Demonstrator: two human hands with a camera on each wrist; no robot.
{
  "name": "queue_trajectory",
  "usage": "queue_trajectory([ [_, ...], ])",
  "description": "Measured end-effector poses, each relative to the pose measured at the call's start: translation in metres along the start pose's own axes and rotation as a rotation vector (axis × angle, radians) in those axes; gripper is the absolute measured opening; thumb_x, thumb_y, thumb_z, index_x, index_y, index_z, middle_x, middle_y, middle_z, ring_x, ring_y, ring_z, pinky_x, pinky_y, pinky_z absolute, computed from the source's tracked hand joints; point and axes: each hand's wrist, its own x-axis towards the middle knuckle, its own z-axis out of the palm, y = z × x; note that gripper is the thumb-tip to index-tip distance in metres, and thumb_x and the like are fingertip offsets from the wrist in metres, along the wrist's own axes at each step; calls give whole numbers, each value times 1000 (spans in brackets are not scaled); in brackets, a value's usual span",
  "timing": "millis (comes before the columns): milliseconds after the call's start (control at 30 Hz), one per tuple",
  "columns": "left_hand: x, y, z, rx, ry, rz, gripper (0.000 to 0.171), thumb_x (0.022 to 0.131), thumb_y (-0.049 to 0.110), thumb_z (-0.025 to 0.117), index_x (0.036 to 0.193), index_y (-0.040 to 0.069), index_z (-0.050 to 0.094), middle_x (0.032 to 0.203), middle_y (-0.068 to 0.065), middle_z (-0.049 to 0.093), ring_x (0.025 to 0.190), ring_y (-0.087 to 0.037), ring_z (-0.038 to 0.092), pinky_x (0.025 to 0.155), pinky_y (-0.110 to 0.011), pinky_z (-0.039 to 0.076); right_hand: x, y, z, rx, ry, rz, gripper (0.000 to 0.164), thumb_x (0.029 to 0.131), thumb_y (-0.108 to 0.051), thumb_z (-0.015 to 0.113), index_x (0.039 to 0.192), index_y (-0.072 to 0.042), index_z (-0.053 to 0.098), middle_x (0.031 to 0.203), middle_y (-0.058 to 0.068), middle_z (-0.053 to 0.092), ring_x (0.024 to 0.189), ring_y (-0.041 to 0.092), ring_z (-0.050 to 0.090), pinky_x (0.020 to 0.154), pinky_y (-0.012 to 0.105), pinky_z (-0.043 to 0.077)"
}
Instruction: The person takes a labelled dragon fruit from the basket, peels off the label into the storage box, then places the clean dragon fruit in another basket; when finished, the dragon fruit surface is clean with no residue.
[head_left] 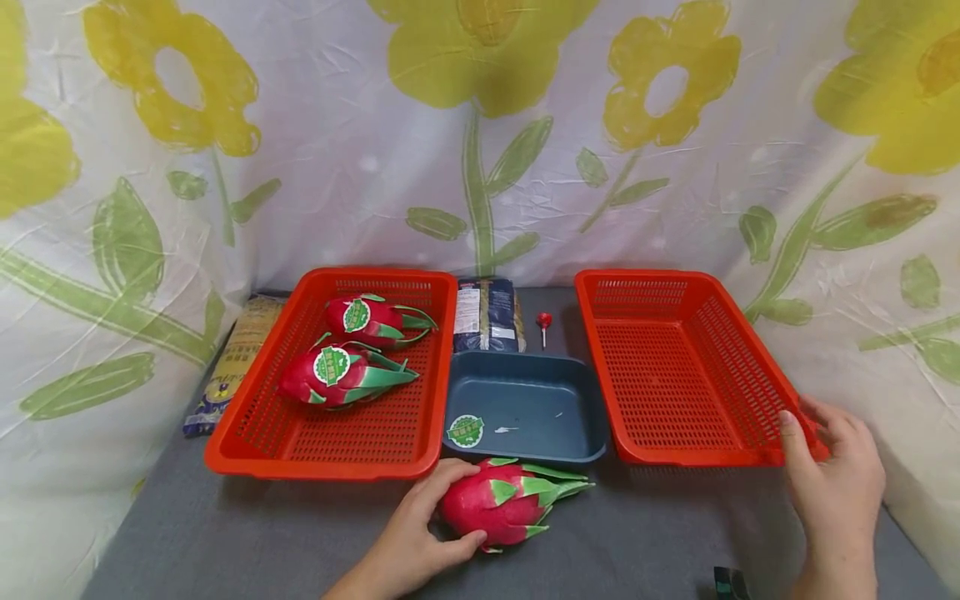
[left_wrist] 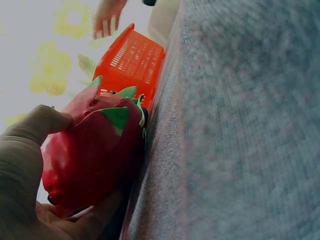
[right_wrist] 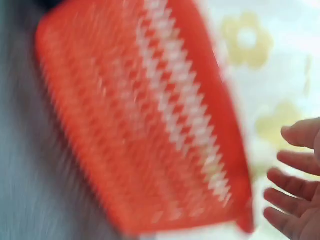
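A red dragon fruit [head_left: 495,504] with green leaf tips lies on the grey cloth, in front of the blue tray [head_left: 525,454]. My left hand [head_left: 423,525] grips its rounded end; in the left wrist view the thumb and fingers [left_wrist: 37,125] curl about the dragon fruit [left_wrist: 92,155]. At the front right corner of the right red basket [head_left: 675,457] is my right hand [head_left: 840,467]. The right wrist view, blurred, has that hand [right_wrist: 300,187] beside the basket [right_wrist: 135,125], fingers spread and apart from it. Two more dragon fruits [head_left: 378,321] [head_left: 337,379] lie in the left red basket [head_left: 322,468].
Behind the blue tray are a dark packet [head_left: 486,315] and a red lollipop [head_left: 543,325]. A yellowish packet [head_left: 232,367] lies left of the left basket. A round green sticker [head_left: 466,431] is in the tray. A small dark item [head_left: 729,583] shows at the bottom edge.
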Motion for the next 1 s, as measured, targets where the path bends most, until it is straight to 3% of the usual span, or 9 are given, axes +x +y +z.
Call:
queue_trajectory([
  [67, 1, 0, 1, 9, -7, 9, 68, 81, 30, 89, 138, 38, 53, 134, 9, 53, 125, -24, 49, 85, -27, 56, 5, 19, 2, -29, -24, 98, 49, 100, -21, 64, 144, -1, 57, 140, 23, 56, 123, 42, 52, 108, 39, 40],
  [133, 0, 0, 1, 13, -11, 22, 69, 81, 29, 88, 140, 39, 54, 133, 8, 52, 125, -25, 48, 86, -27, 55, 6, 36, 7, 9, -69, 194, 56, 101, -25, 61, 151, -3, 49, 147, 25, 50, 129, 44, 47, 112, 52, 37],
  [233, 0, -2, 1, 23, -8, 44, 70, 82, 29, 88, 142, 40, 54, 132, 6, 51, 125, -27, 47, 86, -27, 56, 4, 53, 17, 122, -137, 345, 64, 103, -34, 56, 160, -12, 37, 156, 21, 42, 134, 37, 45, 116, 42, 36],
  [333, -1, -4, 2, 17, 6, 61, 71, 81, 28, 88, 143, 40, 55, 132, 5, 51, 125, -28, 47, 86, -27, 56, 2, 61, 24, 222, -154, 431, 64, 104, -41, 52, 163, -23, 32, 161, 13, 38, 132, 28, 44, 114, 30, 37],
  [467, -1, -4, 4, -100, 13, 45, 71, 79, 20, 90, 141, 35, 58, 133, 1, 51, 125, -32, 48, 86, -30, 57, 2, 63, 26, 253, -144, 415, 62, 105, -40, 49, 163, -27, 31, 162, 12, 37, 134, 27, 43, 113, 28, 37],
  [600, -2, 3, 5, -277, -10, -39, 68, 81, 13, 88, 141, 27, 58, 137, -8, 50, 126, -37, 47, 86, -36, 59, 2, 65, 24, 282, -140, 413, 63, 105, -39, 51, 163, -28, 28, 163, 11, 36, 136, 24, 45, 105, 15, 37],
  [833, -13, 29, 8, -630, -197, -246, 69, 88, 9, 80, 149, 12, 48, 145, -18, 44, 127, -34, 49, 93, -49, 55, 2, 68, 24, 263, -180, 403, 64, 105, -41, 51, 164, -32, 26, 160, 15, 39, 125, 20, 48, 88, 4, 40],
  [933, -15, 48, 9, -673, -260, -227, 69, 89, 8, 79, 150, 12, 48, 145, -19, 45, 128, -34, 51, 93, -51, 55, 2, 69, 24, 266, -191, 398, 63, 105, -41, 50, 163, -32, 28, 159, 15, 40, 120, 16, 49, 86, 5, 42],
  [1000, -13, 65, 9, -678, -286, -155, 68, 89, 5, 77, 149, 11, 47, 145, -20, 44, 130, -35, 49, 93, -52, 54, 2, 70, 23, 270, -189, 397, 61, 106, -41, 50, 163, -33, 29, 159, 14, 41, 119, 14, 50, 86, 5, 42],
])
